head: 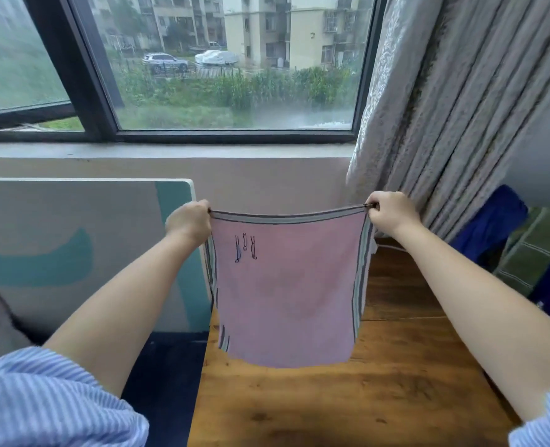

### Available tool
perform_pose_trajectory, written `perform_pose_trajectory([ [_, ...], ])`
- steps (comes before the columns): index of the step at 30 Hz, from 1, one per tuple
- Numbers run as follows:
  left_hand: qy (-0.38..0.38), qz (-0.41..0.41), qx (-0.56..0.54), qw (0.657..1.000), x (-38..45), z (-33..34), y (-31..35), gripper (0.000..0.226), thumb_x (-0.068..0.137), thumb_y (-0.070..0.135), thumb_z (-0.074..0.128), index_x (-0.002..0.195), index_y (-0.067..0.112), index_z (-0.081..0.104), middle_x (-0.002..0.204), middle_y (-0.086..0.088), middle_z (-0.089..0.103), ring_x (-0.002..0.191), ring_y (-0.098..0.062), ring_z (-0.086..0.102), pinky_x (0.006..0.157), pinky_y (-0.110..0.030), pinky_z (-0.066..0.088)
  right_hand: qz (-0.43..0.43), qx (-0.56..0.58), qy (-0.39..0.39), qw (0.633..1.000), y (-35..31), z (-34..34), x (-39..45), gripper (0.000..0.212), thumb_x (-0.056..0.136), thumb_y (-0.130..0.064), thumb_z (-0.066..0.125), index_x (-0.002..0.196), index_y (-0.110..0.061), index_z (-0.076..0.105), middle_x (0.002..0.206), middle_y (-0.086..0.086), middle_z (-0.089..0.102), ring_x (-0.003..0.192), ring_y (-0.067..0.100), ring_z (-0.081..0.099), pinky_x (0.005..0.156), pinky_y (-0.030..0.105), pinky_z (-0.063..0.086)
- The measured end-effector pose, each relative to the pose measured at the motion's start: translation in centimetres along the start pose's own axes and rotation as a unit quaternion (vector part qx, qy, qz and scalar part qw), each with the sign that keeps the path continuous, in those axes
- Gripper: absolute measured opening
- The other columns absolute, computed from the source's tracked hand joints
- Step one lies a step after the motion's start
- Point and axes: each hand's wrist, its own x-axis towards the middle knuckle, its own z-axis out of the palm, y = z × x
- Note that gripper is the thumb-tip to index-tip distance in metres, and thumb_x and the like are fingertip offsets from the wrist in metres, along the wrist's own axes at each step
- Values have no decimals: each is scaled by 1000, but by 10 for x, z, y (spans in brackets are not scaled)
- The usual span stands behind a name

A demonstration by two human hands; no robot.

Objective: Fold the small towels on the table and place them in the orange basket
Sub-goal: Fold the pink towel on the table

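Pink towel (286, 295) hangs above the counter (357, 404), your left hand (188, 222) and right hand (391, 214) each pinching a top corner. Slack pinch drops it; orange basket not in view.

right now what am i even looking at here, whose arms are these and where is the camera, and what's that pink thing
There is only one picture, taken by a wide-angle camera worn on a person's head, looking forward and down. So the two bare arms reaching out from the bottom are that person's own; no machine is involved. The left hand and right hand each pinch a top corner of a pink towel with striped edges, stretching it out in the air so it hangs flat above a wooden table. To the right lie more cloths, a blue one and a green one. Behind are a window and a grey curtain. No orange basket shows in this view.
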Motion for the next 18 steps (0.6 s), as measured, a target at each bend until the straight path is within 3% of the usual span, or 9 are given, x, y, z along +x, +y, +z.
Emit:
perform_pose_trajectory([
  [3, 3, -20, -25, 999, 1, 6, -2, 29, 93, 3, 36, 113, -2, 57, 117, -22, 58, 107, -37, 54, 79, -36, 43, -15, 22, 49, 998, 1, 9, -2, 27, 88, -2, 44, 108, 1, 62, 112, 21, 62, 110, 37, 49, 84, 37, 41],
  [6, -34, -43, -40, 998, 6, 17, -6, 30, 91, 1, 38, 109, -1, 62, 112, -22, 63, 105, -36, 57, 81, -33, 46, 2, -37, -23, 999, 4, 22, 3, 30, 87, -5, 46, 111, -7, 64, 117, 16, 62, 116, 36, 44, 92, 37, 40],
  [9, -66, -70, -63, 993, 9, 31, -7, 32, 89, -1, 39, 110, 0, 63, 114, -21, 64, 108, -35, 57, 85, -33, 46, 39, -53, -39, 997, 4, 37, 10, 31, 87, -5, 46, 112, -9, 64, 121, 15, 59, 117, 36, 45, 94, 36, 41],
  [13, -5, -91, -124, 988, 22, 40, 6, 32, 91, -3, 38, 115, -5, 59, 120, -25, 58, 114, -37, 51, 92, -35, 40, 76, 37, 11, 996, 2, 54, 31, 32, 86, 3, 43, 112, 0, 62, 120, 24, 54, 111, 39, 51, 89, 36, 42],
  [16, 68, -52, -164, 983, 29, 36, 11, 29, 89, -7, 38, 109, -9, 58, 114, -28, 57, 108, -37, 51, 89, -34, 36, 56, 100, 85, 990, 8, 56, 49, 30, 84, 7, 43, 107, 6, 63, 113, 29, 57, 107, 39, 52, 87, 36, 40],
  [18, 71, -24, -154, 985, 29, 39, 9, 27, 88, -8, 39, 107, -9, 59, 112, -26, 58, 107, -37, 52, 88, -34, 37, 32, 113, 100, 988, 17, 60, 52, 27, 82, 10, 45, 101, 9, 65, 107, 31, 59, 104, 39, 54, 86, 36, 39],
])
